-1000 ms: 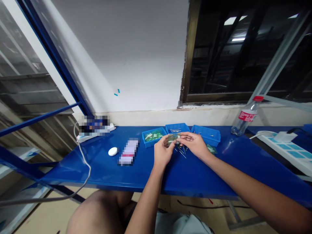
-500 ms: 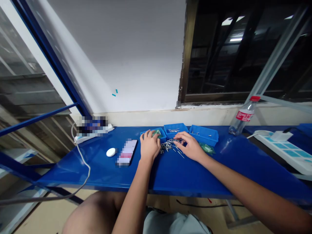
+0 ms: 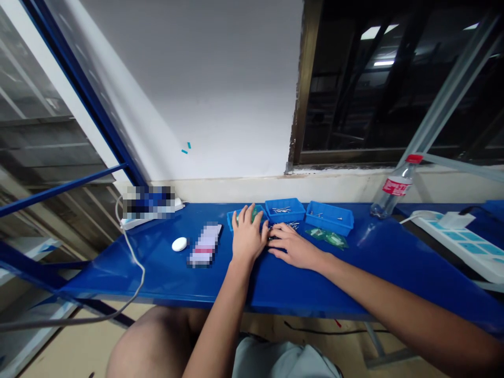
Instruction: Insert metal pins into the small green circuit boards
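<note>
My left hand (image 3: 248,239) is open, fingers spread, at the near edge of the left blue tray (image 3: 230,222), which holds green plastic packaging. Beside it, my right hand (image 3: 296,248) reaches across with its fingers stretched out and apart, covering most of a pile of thin metal pieces (image 3: 293,226) that look like blind rivets. The two hands nearly meet; whether they touch I cannot tell. More such metal pieces lie in the middle blue tray (image 3: 301,214). A few are in the right blue tray (image 3: 339,226). Green plastic packets (image 3: 328,238) rest just right of my right hand.
A phone (image 3: 205,244) and a small white rounded case (image 3: 179,244) lie to the left. At the back left is a white power strip (image 3: 151,218) with a cable. A clear bottle (image 3: 388,199) stands right, near another power strip (image 3: 464,241).
My right hand has moved left and nearer, over the metal pile beside my left hand, uncovering the green packets. My left hand has shifted slightly right, its fingers more spread.
</note>
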Tool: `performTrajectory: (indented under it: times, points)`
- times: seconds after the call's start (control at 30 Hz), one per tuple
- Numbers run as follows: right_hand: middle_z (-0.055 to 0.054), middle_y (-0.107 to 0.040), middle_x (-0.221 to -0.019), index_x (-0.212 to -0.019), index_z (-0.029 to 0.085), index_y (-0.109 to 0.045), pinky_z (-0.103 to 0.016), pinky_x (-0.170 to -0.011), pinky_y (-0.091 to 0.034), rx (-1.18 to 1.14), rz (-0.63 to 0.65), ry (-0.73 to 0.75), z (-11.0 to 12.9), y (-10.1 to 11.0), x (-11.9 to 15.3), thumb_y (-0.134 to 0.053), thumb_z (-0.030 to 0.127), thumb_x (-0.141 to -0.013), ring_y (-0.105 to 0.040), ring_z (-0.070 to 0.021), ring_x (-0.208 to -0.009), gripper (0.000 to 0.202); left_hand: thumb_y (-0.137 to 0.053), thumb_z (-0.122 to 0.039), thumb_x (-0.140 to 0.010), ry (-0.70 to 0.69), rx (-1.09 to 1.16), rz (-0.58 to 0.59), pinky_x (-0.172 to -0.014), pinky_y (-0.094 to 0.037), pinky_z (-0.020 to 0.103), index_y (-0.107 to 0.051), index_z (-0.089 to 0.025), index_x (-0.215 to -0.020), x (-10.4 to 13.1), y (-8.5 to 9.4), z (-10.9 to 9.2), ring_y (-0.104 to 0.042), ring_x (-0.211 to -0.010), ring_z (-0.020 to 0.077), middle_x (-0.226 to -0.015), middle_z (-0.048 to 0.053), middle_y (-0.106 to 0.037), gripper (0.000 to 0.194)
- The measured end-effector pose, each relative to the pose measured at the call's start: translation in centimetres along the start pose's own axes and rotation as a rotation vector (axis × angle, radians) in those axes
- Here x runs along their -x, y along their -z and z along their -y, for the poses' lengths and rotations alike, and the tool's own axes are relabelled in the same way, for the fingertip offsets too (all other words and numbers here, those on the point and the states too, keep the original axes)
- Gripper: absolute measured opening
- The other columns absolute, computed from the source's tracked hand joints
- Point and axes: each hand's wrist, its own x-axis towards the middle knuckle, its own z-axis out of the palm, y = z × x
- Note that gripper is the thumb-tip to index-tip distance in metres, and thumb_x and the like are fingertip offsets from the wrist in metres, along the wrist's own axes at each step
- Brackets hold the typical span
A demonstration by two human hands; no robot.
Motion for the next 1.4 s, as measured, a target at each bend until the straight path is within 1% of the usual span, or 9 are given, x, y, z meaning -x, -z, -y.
performTrajectory:
  times: [0.13, 0.23, 0.53, 0.67, 0.77, 0.9, 1.13, 1.27, 1.4]
  points:
    - [-0.007, -0.072, -0.115, -0.111, 0.025, -0.076, -0.050, -0.107, -0.049, 0.006, -0.041, -0.017, -0.3, -0.3, -0.1, -0.067, 0.025, -0.098, -0.056, -0.0278, -0.121, 0.016, -0.048, -0.037, -0.105, 0.004, -0.005, 0.024, -0.125, -0.025, 0.063, -0.074, -0.022, -0.115, 0.1, -0.4, 0.1, -0.046, -0.144, 0.0341, -0.144, 0.012, -0.063, 0.032]
    - [-0.008, -0.072, -0.113, -0.108, 0.024, -0.075, -0.048, -0.105, -0.050, 0.011, -0.059, -0.026, -0.8, -0.6, 0.0, -0.066, 0.023, -0.098, -0.058, -0.0275, -0.117, 0.014, -0.047, -0.038, -0.105, 0.016, -0.002, 0.035, -0.125, -0.025, 0.064, -0.074, -0.022, -0.117, 0.2, -0.9, 0.4, -0.051, -0.140, 0.0338, -0.138, 0.011, -0.067, 0.033]
    - [-0.008, -0.073, -0.102, -0.105, 0.022, -0.071, -0.045, -0.094, -0.051, 0.075, -0.047, -0.057, -1.9, -0.8, 0.1, -0.064, 0.013, -0.097, -0.062, -0.0255, -0.101, 0.014, -0.051, -0.027, -0.103, -0.064, 0.114, -0.036, -0.123, -0.032, 0.062, -0.065, -0.020, -0.131, 0.4, -0.6, -0.1, -0.037, -0.151, 0.0349, -0.153, 0.014, -0.054, 0.032]
    - [-0.008, -0.069, -0.098, -0.097, 0.020, -0.066, -0.043, -0.091, -0.052, 0.046, -0.090, -0.104, -2.4, -1.2, 0.4, -0.063, 0.008, -0.093, -0.061, -0.0257, -0.096, 0.014, -0.046, -0.014, -0.101, -0.215, 0.289, 0.026, -0.116, -0.045, 0.050, -0.060, -0.019, -0.134, 0.6, 0.1, -0.8, -0.052, -0.137, 0.0282, -0.140, 0.013, -0.061, 0.036]
    - [-0.009, -0.069, -0.100, -0.098, 0.020, -0.065, -0.043, -0.092, -0.053, 0.003, -0.107, -0.106, -2.7, -1.4, 0.6, -0.060, 0.007, -0.092, -0.062, -0.0263, -0.099, 0.016, -0.043, -0.016, -0.103, -0.253, 0.356, 0.081, -0.110, -0.050, 0.045, -0.059, -0.019, -0.134, 0.7, 0.2, -1.3, -0.059, -0.124, 0.0261, -0.132, 0.013, -0.064, 0.035]
    - [-0.008, -0.068, -0.098, -0.099, 0.021, -0.065, -0.041, -0.090, -0.054, -0.080, -0.175, -0.127, -2.3, -0.8, 0.4, -0.058, 0.006, -0.091, -0.063, -0.0256, -0.098, 0.018, -0.041, -0.019, -0.105, -0.212, 0.389, 0.120, -0.110, -0.050, 0.044, -0.062, -0.021, -0.131, 0.8, 0.0, -1.5, -0.062, -0.122, 0.0256, -0.129, 0.011, -0.066, 0.033]
    - [-0.007, -0.068, -0.104, -0.106, 0.024, -0.067, -0.038, -0.083, -0.059, -0.283, -0.513, -0.280, -1.0, 0.6, 0.1, -0.061, 0.020, -0.095, -0.066, -0.0217, -0.086, 0.013, -0.053, -0.017, -0.099, -0.042, 0.523, 0.098, -0.101, -0.056, 0.040, -0.067, -0.020, -0.126, 1.2, -0.8, -1.6, -0.069, -0.111, 0.0247, -0.118, 0.010, -0.074, 0.031]
    - [-0.008, -0.066, -0.109, -0.105, 0.024, -0.069, -0.039, -0.088, -0.063, -0.471, -0.581, -0.309, -0.7, 0.4, 0.1, -0.067, 0.030, -0.096, -0.068, -0.0225, -0.097, 0.011, -0.058, -0.018, -0.097, -0.032, 0.633, 0.139, -0.092, -0.060, 0.035, -0.069, -0.020, -0.129, 1.3, -1.1, -1.8, -0.073, -0.100, 0.0220, -0.113, 0.008, -0.077, 0.033]
    - [-0.007, -0.068, -0.106, -0.101, 0.023, -0.071, -0.040, -0.090, -0.065, -0.622, -0.620, -0.368, -1.3, -0.2, 0.1, -0.075, 0.041, -0.091, -0.070, -0.0223, -0.099, 0.021, -0.060, -0.024, -0.100, 0.040, 0.703, 0.091, -0.090, -0.060, 0.032, -0.074, -0.021, -0.119, 1.2, -0.9, -1.7, -0.076, -0.099, 0.0204, -0.116, 0.007, -0.079, 0.024]
